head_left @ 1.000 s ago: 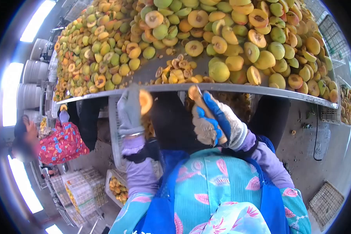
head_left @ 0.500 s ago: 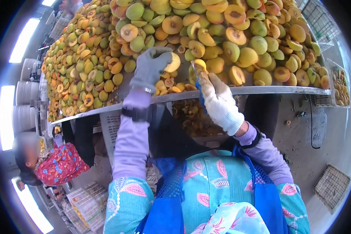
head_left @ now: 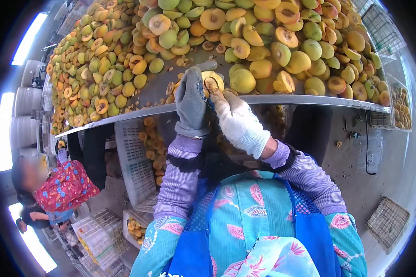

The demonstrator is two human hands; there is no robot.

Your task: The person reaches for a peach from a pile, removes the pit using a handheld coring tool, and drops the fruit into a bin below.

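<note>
My left hand (head_left: 191,104), in a grey glove, is closed around a halved yellow peach (head_left: 218,77) just above the near edge of the steel table (head_left: 263,99). My right hand (head_left: 240,121), in a soiled white glove, grips a pitting knife (head_left: 211,83). Its curved metal end is at the cut face of the peach half; how deep it sits cannot be told. Fingers hide most of the handle. Beyond both hands, halved peaches (head_left: 242,81) lie heaped on the table, with small pits and scraps (head_left: 182,61) nearer the left hand.
Below the table edge, a white crate (head_left: 135,161) stands beside peach pieces (head_left: 153,147). A basket of peaches (head_left: 401,106) is at the right end. An empty-looking wire crate (head_left: 388,223) lies on the floor. Another person in a red patterned top (head_left: 67,189) sits at left.
My left hand has moved right and towards me with the peach half. My right hand has moved left, bringing the knife to the peach. The yellow piece at the knife's tip no longer shows.
</note>
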